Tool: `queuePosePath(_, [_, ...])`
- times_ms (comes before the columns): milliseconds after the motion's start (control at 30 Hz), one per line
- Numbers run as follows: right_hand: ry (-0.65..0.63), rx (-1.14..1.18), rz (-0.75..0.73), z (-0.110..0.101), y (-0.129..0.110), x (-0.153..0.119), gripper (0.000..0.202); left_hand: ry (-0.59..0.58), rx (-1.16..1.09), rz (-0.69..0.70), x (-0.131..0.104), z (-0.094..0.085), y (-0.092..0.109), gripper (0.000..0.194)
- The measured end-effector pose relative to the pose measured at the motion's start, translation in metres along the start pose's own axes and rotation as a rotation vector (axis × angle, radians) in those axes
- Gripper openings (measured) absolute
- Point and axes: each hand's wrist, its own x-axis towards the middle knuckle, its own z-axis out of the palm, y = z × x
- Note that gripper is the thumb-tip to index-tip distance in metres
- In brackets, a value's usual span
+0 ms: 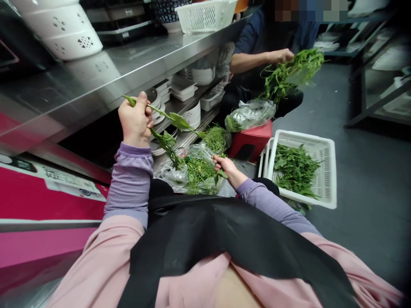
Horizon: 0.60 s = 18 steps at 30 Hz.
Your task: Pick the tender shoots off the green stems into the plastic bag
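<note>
My left hand (136, 117), raised on the left, is closed around leafy green stems (175, 119) that trail down to the right. Lower and nearer the middle, my right hand (226, 169) pinches a small piece of green stem with leaves (221, 175). Below the hands lies an opened clear plastic bag (175, 174) with a heap of thin green stems (201, 171) on it. To my right a white slotted basket (327, 171) holds a pile of leafy greens (295, 164).
A co-worker (250, 47) crouches ahead, gripping a big bunch of greens (292, 70). Before them a red stool (252, 139) bears a plastic bag of greens (252, 115). A steel counter (154, 51) runs along the left, with white dishes (192, 115) on shelves underneath. A metal rack (369, 107) stands right.
</note>
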Motion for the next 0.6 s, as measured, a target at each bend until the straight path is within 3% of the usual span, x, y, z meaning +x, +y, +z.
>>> queuePosePath(133, [-0.009,-0.441,0.058,-0.007,0.014,0.012,0.041,-0.011,-0.006,-0.023,0.001,0.0,0.004,0.035])
queuePosePath(200, [0.044,-0.564,-0.009,-0.005,0.008,0.016,0.035,-0.051,0.002,-0.054,0.0,0.002,0.002,0.035])
queuePosePath(267, [0.042,-0.516,-0.084,0.001,-0.006,0.018,0.024,-0.102,0.011,-0.092,-0.001,0.004,-0.001,0.036])
queuePosePath(433, [-0.325,-0.15,-0.092,0.016,-0.05,-0.002,0.041,-0.274,-0.027,-0.203,-0.005,0.01,-0.017,0.039])
queuePosePath(600, [-0.602,-0.099,-0.097,0.024,-0.069,-0.039,0.037,-0.386,-0.062,-0.276,-0.013,0.02,-0.04,0.039])
